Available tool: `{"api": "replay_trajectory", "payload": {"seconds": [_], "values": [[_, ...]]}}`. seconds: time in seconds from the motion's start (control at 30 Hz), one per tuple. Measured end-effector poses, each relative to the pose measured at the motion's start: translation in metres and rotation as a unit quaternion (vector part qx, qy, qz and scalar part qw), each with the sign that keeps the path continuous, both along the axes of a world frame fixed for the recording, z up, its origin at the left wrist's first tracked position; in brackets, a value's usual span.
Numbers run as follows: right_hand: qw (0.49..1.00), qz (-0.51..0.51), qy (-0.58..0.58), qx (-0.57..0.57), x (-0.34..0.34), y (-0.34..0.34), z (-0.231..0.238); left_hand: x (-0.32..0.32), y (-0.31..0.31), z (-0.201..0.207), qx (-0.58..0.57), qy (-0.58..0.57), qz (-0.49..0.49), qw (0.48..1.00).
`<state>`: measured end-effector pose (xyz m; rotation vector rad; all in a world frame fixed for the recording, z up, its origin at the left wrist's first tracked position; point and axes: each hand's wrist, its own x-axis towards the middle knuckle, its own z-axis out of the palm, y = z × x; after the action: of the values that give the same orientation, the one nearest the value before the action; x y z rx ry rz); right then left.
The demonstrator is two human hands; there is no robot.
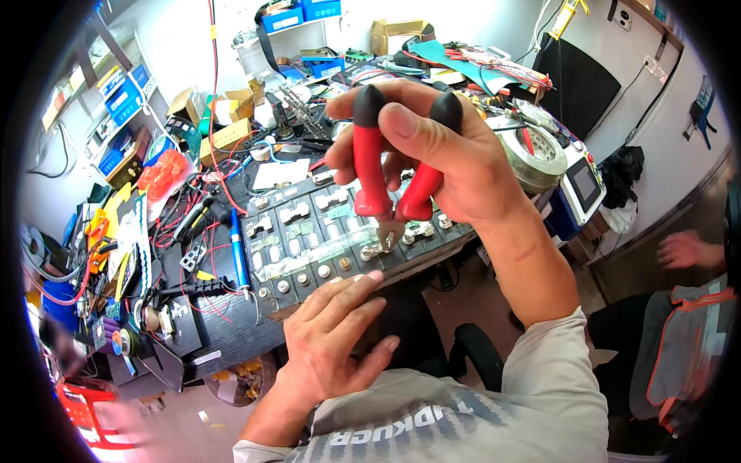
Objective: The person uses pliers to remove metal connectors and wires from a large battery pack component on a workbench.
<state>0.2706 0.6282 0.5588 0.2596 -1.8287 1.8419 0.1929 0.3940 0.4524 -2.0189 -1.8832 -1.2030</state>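
My right hand (471, 174) is closed around a pair of pliers (372, 170) with red handles and black handle ends. The handles stand spread apart, and the metal jaws point down at a bolt terminal on the battery pack (312, 255). Whether the jaws touch the terminal I cannot tell. Rows of dark cells make up the pack, with silver bolts along its near side and pale tape across it. My left hand (328, 332) holds nothing. Its fingers are stretched out, with the tips at the pack's near edge beside the bolts.
Left of the pack lies a blue pen-shaped tool (238, 251) among loose wires. A spool (532, 158) and a white device with a screen (583, 185) stand at the right. Behind are boxes and cables. Another person's hand (685, 251) shows at far right; a chair (475, 351) stands below.
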Motion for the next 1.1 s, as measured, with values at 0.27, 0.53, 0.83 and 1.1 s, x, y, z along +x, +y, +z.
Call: {"api": "replay_trajectory", "payload": {"seconds": [0.27, 0.53, 0.83, 1.1], "values": [[0.993, 0.112, 0.027, 0.017, 0.004, 0.004, -0.017, 0.001, -0.001, 0.001, -0.004, -0.006, 0.002, 1.0], [0.996, 0.082, 0.046, 0.009, 0.006, -0.015, -0.016, -0.001, -0.001, -0.001, 0.002, -0.002, -0.001, 1.0], [0.969, -0.106, 0.167, -0.148, 0.014, -0.021, -0.041, 0.002, -0.002, 0.006, -0.011, -0.003, 0.008, 1.0], [0.961, -0.098, 0.165, -0.201, 0.023, -0.02, -0.045, 0.0, -0.005, 0.004, -0.005, -0.01, 0.003, 1.0]]}}
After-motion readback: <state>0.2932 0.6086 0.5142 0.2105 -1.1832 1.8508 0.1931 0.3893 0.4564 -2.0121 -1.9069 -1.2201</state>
